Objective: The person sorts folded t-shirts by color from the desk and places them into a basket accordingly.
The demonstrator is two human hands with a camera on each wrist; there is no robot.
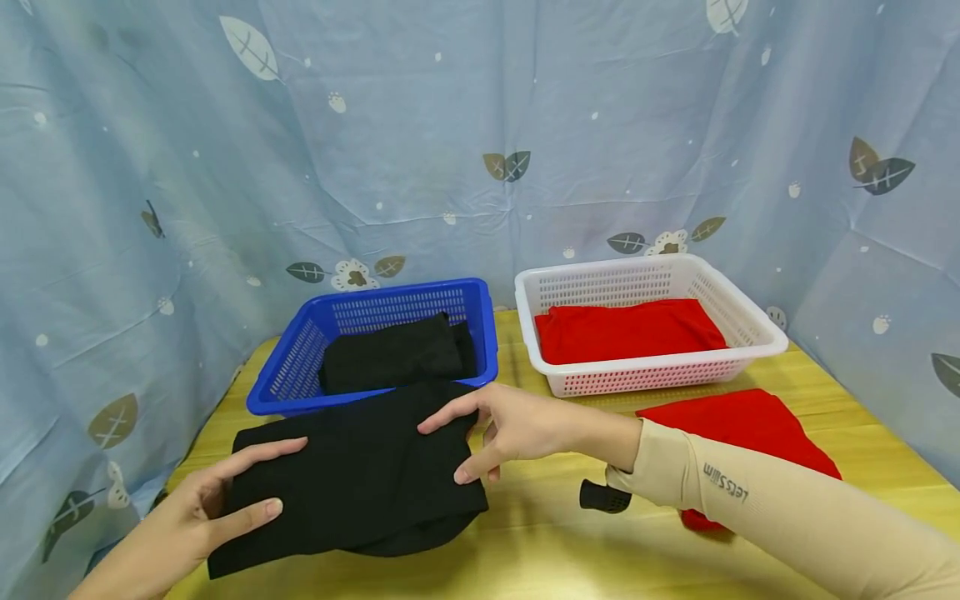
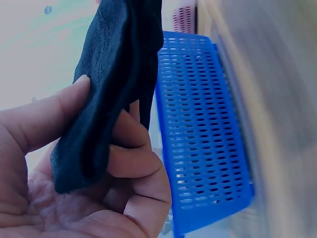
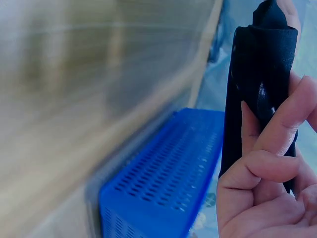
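Between both hands hangs a folded black garment (image 1: 352, 475), raised over the table in front of the blue basket. My left hand (image 1: 198, 508) grips its left end, thumb and index finger on the near face; the left wrist view shows the other fingers curled behind the cloth (image 2: 111, 74). At the garment's right end, my right hand (image 1: 510, 429) pinches the folded layers, with fingers curled round the edge in the right wrist view. The blue basket (image 1: 487, 350) holds more folded black cloth (image 1: 397, 354).
A white basket (image 1: 660, 367) with folded red cloth (image 1: 630, 329) stands at the back right. Another red cloth (image 1: 757, 421) lies on the wooden table (image 1: 555, 550), partly behind my right forearm. A small black object (image 1: 603, 497) shows beside the right cuff. A patterned curtain (image 1: 450, 125) encloses the back.
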